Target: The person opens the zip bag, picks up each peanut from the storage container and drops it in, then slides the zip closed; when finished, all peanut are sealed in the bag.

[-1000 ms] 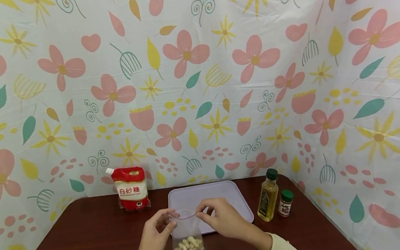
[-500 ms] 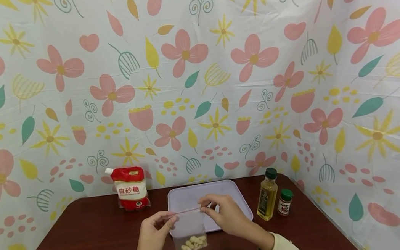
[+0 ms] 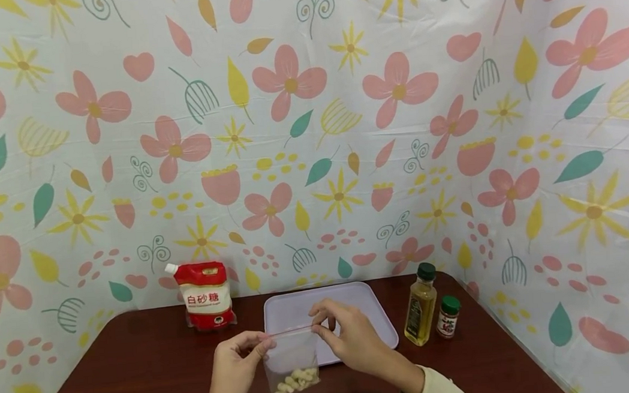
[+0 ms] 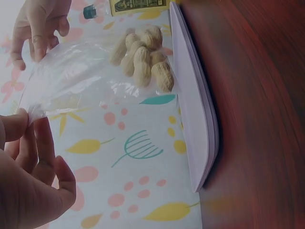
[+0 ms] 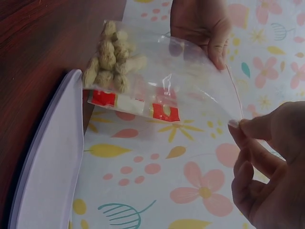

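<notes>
A clear plastic zip bag (image 3: 290, 355) with a pinkish strip along its top hangs between both hands in the head view. Several unshelled peanuts (image 4: 143, 59) lie at its bottom. My left hand (image 3: 237, 363) pinches one top corner between thumb and fingers. At the opposite top corner, my right hand (image 3: 350, 337) pinches the bag with thumb and forefinger; the right wrist view shows this grip close up. The top edge is stretched nearly straight between them. Behind the bag, a pale lilac tray (image 3: 365, 313) lies on the table, partly covered by the bag and right hand.
On the dark wooden table (image 3: 141, 363), a red and white sugar pouch (image 3: 206, 296) stands at back left. To the right are an oil bottle (image 3: 421, 307) with a dark green cap and a small green-lidded jar (image 3: 448, 317). A floral curtain (image 3: 312, 160) hangs behind.
The bag's mouth was a rounded loop a second ago and is now drawn nearly straight. The bag swung slightly right, then back left. Both hands keep their hold.
</notes>
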### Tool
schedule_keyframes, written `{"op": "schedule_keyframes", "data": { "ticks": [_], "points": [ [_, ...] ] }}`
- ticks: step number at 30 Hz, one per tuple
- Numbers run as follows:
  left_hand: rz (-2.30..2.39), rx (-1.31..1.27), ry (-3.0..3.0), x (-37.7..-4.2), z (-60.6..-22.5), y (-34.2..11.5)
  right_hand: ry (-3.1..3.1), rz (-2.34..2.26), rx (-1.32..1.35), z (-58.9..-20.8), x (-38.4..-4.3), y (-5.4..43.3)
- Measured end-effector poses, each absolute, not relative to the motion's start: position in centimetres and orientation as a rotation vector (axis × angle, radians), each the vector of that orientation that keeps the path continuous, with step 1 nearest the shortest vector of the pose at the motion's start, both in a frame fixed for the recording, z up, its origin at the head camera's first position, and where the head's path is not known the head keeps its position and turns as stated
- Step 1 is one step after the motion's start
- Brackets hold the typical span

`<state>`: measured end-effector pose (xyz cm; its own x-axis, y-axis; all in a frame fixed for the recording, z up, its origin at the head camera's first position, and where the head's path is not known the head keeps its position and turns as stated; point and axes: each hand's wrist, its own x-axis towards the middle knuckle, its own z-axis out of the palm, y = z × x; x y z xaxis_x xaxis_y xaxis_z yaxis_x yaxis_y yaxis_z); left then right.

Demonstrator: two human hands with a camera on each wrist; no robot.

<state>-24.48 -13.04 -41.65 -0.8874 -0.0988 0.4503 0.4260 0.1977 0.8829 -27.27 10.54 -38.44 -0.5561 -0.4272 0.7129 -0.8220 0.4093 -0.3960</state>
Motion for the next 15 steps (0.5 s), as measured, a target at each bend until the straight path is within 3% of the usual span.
{"op": "schedule_keyframes", "data": {
  "ticks": [15],
  "points": [
    [-1.741, -0.342, -2.055, -25.0, -41.8, -11.1, -2.251, 1.151, 1.24, -38.3, -28.4, 8.7]
  ]
}}
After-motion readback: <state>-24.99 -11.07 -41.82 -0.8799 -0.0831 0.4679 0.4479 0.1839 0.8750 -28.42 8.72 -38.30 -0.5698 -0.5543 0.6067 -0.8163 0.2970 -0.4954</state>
